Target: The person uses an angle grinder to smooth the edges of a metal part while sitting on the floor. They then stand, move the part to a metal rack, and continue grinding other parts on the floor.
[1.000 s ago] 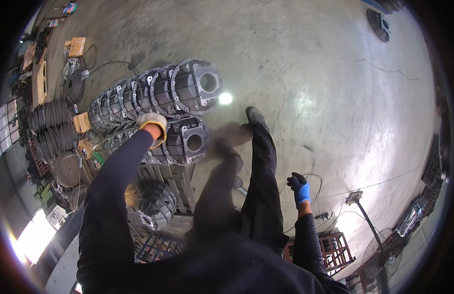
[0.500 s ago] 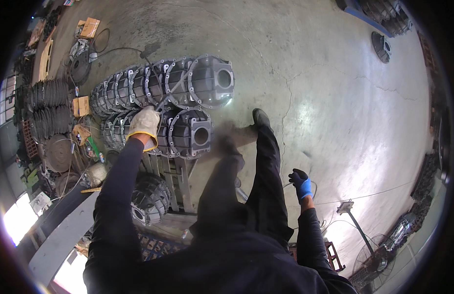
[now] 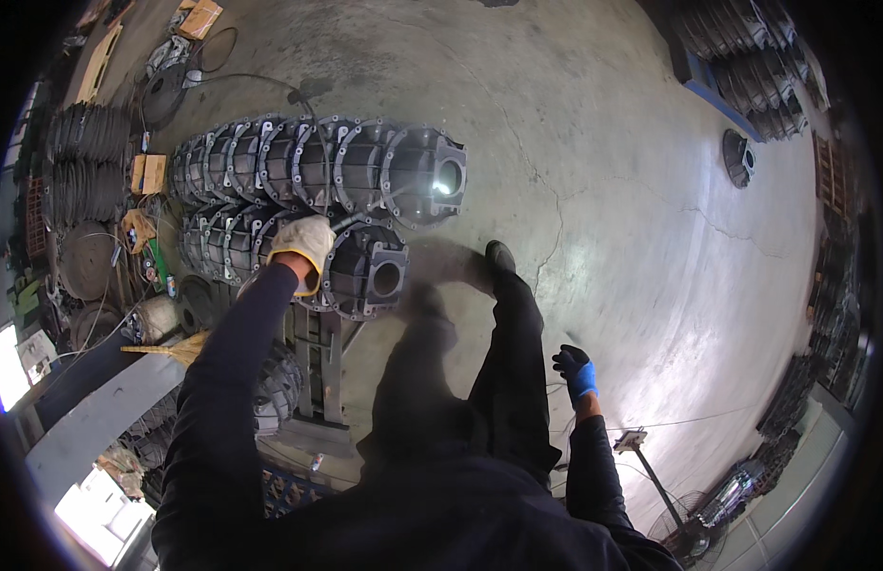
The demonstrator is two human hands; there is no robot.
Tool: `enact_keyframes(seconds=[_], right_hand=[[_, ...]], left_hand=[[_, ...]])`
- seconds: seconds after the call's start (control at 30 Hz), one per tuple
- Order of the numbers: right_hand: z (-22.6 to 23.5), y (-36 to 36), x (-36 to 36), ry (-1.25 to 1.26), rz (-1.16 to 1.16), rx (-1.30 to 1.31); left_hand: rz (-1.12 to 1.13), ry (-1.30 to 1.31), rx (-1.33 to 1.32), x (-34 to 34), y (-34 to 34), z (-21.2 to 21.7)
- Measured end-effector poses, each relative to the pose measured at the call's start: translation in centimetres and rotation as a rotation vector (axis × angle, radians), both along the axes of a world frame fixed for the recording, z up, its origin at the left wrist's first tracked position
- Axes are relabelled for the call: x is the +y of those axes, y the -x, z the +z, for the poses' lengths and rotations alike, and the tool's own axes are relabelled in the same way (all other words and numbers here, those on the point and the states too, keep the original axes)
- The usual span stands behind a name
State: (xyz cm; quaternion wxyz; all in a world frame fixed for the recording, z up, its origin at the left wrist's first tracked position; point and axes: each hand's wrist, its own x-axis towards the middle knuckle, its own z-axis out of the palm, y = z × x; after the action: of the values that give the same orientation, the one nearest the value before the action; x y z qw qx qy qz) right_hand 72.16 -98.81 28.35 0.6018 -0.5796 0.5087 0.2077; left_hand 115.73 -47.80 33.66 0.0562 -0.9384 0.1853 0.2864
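Head view, two housing rows (image 3: 308, 176) (stacked), left hand (image 3: 303, 243) touching

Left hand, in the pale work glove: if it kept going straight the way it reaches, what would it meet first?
The left hand already seems to rest on the lower row's dark cast housing. Further on, it would probably meet the upper row of housings, though depth is unclear.

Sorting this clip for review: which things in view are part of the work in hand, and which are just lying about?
In hand:
left hand, gloved, resting on the front row of dark cast housings
back row of the same housings

Lying about:
cardboard boxes
stacked ribbed discs
lone housing on the floor
right hand, empty
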Motion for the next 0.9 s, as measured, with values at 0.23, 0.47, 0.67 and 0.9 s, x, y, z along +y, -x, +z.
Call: enact_keyframes(seconds=[0.23,0.47,0.67,0.9], right_hand=[[-3.7,-7.6,-5.7,0.003,0.187,0.105],[-7.2,-25.5,-11.5,-0.217,0.214,-0.105],[-4.9,-34.4,-15.5,-0.291,0.201,-0.053],[-7.5,-38.3,-16.2,-0.279,0.434,-0.056]], left_hand=[[0.093,0.006,0.043,-4.0,4.8,-1.5],[0.185,-0.059,0.165,-11.2,1.8,-7.0],[0.293,-0.087,0.252,-13.2,2.8,-5.3],[0.600,-0.085,0.227,-17.4,-1.2,-2.3]])
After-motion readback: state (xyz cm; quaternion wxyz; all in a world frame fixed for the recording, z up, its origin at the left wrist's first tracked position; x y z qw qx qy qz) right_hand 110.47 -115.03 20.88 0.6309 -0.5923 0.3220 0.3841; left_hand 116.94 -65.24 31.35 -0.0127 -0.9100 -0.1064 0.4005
